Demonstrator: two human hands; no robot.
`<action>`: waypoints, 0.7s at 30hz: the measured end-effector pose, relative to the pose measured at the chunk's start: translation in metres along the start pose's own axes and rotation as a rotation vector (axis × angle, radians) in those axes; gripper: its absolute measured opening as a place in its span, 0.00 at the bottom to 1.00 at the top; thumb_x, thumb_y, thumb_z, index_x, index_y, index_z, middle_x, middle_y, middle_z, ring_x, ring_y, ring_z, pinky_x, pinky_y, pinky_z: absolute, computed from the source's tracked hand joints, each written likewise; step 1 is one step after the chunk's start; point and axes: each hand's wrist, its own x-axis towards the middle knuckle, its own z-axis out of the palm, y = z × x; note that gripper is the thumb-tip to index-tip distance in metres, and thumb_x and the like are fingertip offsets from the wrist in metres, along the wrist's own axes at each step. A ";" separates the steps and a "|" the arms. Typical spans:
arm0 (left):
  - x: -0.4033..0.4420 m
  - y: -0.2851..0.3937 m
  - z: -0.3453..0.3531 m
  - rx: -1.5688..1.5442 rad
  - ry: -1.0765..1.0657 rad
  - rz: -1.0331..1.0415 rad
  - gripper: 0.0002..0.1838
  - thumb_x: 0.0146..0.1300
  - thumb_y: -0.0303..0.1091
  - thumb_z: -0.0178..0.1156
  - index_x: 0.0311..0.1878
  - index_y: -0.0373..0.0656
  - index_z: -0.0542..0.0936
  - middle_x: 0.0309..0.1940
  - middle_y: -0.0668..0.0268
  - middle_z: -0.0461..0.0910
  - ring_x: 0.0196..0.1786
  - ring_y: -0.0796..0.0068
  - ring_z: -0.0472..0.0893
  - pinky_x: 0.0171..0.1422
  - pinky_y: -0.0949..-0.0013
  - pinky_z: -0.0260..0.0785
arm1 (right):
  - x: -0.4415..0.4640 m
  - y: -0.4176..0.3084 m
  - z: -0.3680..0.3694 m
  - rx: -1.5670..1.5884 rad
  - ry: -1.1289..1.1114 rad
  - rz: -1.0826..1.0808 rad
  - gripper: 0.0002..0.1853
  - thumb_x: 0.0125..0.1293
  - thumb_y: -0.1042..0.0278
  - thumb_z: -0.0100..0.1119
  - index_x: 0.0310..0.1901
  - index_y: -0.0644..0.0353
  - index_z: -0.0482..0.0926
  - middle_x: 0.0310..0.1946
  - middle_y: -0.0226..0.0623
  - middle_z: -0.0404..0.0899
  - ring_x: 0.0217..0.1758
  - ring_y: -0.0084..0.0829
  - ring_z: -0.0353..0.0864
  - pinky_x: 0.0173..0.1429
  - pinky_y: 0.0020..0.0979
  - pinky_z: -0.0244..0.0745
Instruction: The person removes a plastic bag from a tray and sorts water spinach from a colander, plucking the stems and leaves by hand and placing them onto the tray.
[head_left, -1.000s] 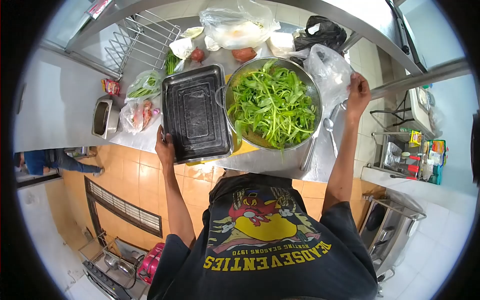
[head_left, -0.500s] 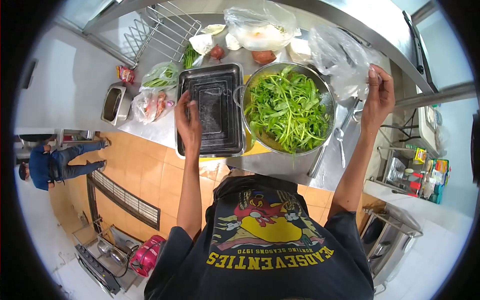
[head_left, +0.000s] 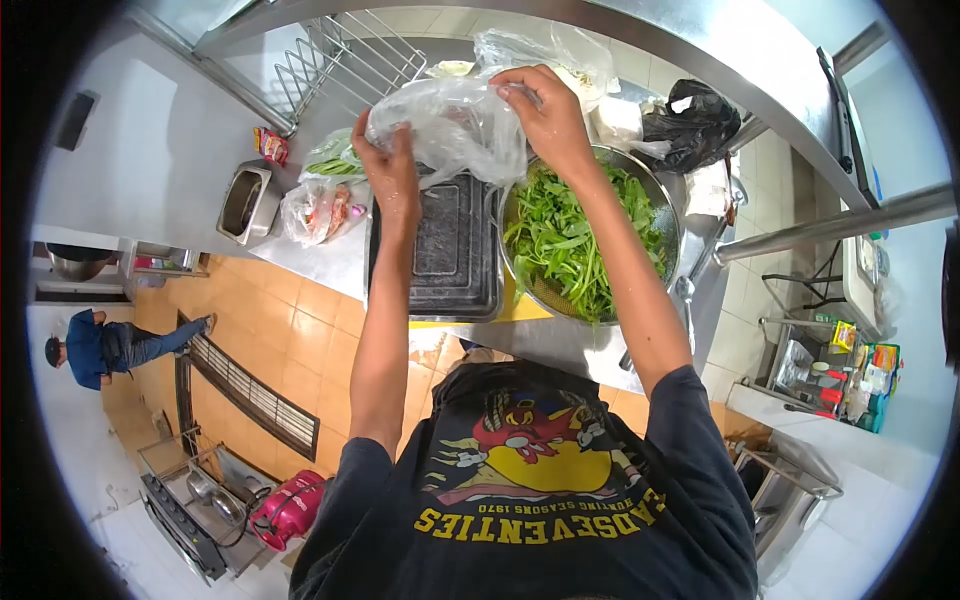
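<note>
A clear plastic bag [head_left: 455,130] is stretched between my two hands above the far end of a dark rectangular tray [head_left: 450,255]. My left hand [head_left: 392,178] is closed on the bag's left side. At its upper right, my right hand [head_left: 548,112] pinches the bag between thumb and fingers. Beneath my right forearm, a round mesh strainer [head_left: 668,215] holds a heap of leafy greens [head_left: 570,245]; the forearm covers part of it. The bag hides some of the things behind it.
Left of the tray lie bagged green vegetables [head_left: 335,155], another filled bag [head_left: 318,212] and a steel container [head_left: 248,205]. A wire rack [head_left: 350,60] stands behind. A black plastic bag [head_left: 695,125] sits at back right, under an overhead shelf [head_left: 680,50]. Another person [head_left: 100,345] stands far left.
My right hand has carried the clear bag leftward from beyond the strainer to above the tray. My left hand, empty before, has moved up and taken hold of it.
</note>
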 end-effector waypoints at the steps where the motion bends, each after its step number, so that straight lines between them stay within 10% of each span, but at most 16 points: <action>1: 0.002 0.006 -0.008 -0.045 -0.018 -0.078 0.31 0.69 0.35 0.59 0.71 0.46 0.58 0.57 0.56 0.71 0.50 0.70 0.76 0.53 0.69 0.72 | 0.004 0.008 0.003 -0.027 -0.002 0.002 0.08 0.67 0.73 0.58 0.45 0.58 0.83 0.36 0.38 0.77 0.38 0.34 0.78 0.47 0.32 0.72; 6: 0.014 0.022 -0.047 0.025 -0.167 -0.209 0.22 0.69 0.28 0.52 0.65 0.46 0.67 0.47 0.64 0.74 0.42 0.81 0.73 0.46 0.78 0.69 | 0.018 0.037 0.009 -0.177 0.021 0.027 0.09 0.66 0.75 0.55 0.44 0.54 0.83 0.34 0.44 0.74 0.37 0.45 0.77 0.45 0.42 0.71; 13: 0.038 0.003 -0.057 0.678 -0.412 0.246 0.30 0.56 0.26 0.61 0.65 0.47 0.70 0.52 0.47 0.76 0.54 0.52 0.74 0.64 0.56 0.65 | 0.034 0.096 0.025 -0.560 -0.041 0.040 0.11 0.66 0.73 0.56 0.48 0.55 0.84 0.38 0.44 0.82 0.39 0.37 0.83 0.47 0.34 0.77; 17: 0.053 -0.002 -0.073 0.693 -0.473 0.175 0.27 0.58 0.25 0.60 0.63 0.46 0.74 0.53 0.50 0.79 0.56 0.52 0.76 0.64 0.59 0.66 | 0.024 0.052 0.010 -0.088 -0.533 0.556 0.16 0.68 0.70 0.54 0.56 0.56 0.81 0.46 0.40 0.84 0.32 0.27 0.85 0.39 0.30 0.80; 21: 0.054 0.022 -0.072 0.562 -0.451 0.057 0.24 0.61 0.27 0.60 0.63 0.45 0.76 0.57 0.49 0.78 0.59 0.54 0.78 0.65 0.61 0.67 | 0.008 0.043 0.020 -0.069 -0.593 0.466 0.16 0.68 0.70 0.54 0.56 0.54 0.81 0.47 0.43 0.83 0.33 0.28 0.85 0.46 0.33 0.79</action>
